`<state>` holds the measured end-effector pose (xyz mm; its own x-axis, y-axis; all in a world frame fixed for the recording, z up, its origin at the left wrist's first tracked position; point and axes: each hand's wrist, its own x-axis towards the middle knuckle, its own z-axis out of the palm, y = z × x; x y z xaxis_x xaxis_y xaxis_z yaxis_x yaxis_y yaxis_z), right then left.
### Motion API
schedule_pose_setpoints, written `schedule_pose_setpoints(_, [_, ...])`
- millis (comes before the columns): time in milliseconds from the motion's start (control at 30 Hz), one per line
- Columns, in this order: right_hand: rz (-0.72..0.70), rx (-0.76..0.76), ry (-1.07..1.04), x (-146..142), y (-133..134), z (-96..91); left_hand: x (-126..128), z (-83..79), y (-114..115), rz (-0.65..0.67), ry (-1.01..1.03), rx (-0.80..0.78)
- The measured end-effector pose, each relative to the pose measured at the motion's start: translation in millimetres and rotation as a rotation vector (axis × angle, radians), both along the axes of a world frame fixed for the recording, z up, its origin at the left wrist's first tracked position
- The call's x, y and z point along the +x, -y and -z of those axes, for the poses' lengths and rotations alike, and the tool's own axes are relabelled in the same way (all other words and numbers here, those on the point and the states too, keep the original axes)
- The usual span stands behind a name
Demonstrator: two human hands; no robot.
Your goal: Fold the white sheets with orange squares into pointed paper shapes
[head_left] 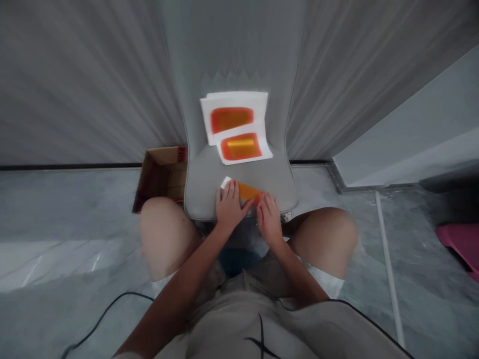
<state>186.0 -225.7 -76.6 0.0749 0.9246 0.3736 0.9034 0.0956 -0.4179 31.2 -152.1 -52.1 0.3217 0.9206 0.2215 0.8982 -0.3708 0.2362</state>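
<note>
Pressing down on a narrow paper strip (245, 191) with an orange band, a seated person is working at the front edge of a grey upholstered chair seat (239, 172). The left hand (229, 207) is lying with its fingers close together over the strip's white end, and the right hand (269, 219) is bearing on the orange end from the other side, the two hands standing narrow and nearly meeting. Whether they are pinching the strip or only flattening it, the view does not settle. For sound handling, the fingers are best kept flat and the pressure even across both hands, so that the strip is not skewing on the padded seat. The strip is lying on the seat's forward edge, between the person's knees (166, 234). Two white sheets (235, 124), each printed with an orange-red rectangle, are overlapping on the chair's backrest (232, 50). A cardboard box (162, 174) is standing just beside the seat on the left, above a grey marble floor (67, 209); a pink object (460, 244) is sitting well off to the right, and a black cable (108, 304) is running across the floor.
</note>
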Motion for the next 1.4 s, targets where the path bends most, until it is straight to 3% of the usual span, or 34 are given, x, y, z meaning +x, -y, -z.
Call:
schedule_pose_setpoints(167, [-0.066,-0.012,0.024,-28.0,2.5,-17.3,-4.5,0.0,-1.5,0.030,-0.044,-0.029])
schedule_pose_setpoints(267, [-0.100,-0.090,0.045,-36.5,8.2,-11.0,-5.7,1.2,-1.8,0.043,-0.050,-0.029])
schedule_pose_setpoints(433, [-0.081,-0.176,0.163,-25.8,21.2,-2.1,-2.7,1.2,-1.3,0.045,0.022,0.011])
schedule_pose_setpoints(633, [-0.055,-0.188,0.282,-17.7,26.9,-9.5,-16.8,-2.5,-20.1,-0.129,0.042,-0.032])
schedule_pose_setpoints(733, [-0.048,-0.180,0.299,-16.2,31.0,-8.8,-26.1,-1.7,-29.7,-0.143,0.018,-0.054])
schedule_pose_setpoints(967, [-0.002,-0.185,0.320,-9.5,46.6,-13.0,-25.9,3.8,-29.1,-0.220,0.061,-0.028])
schedule_pose_setpoints(1233, [-0.034,-0.192,0.301,-2.1,47.3,-14.4,-25.4,-7.3,-35.5,-0.351,0.118,-0.063])
schedule_pose_setpoints(1400, [-0.024,-0.196,0.290,-3.6,47.7,-9.3,-35.8,-8.8,-43.2,-0.401,0.150,0.006])
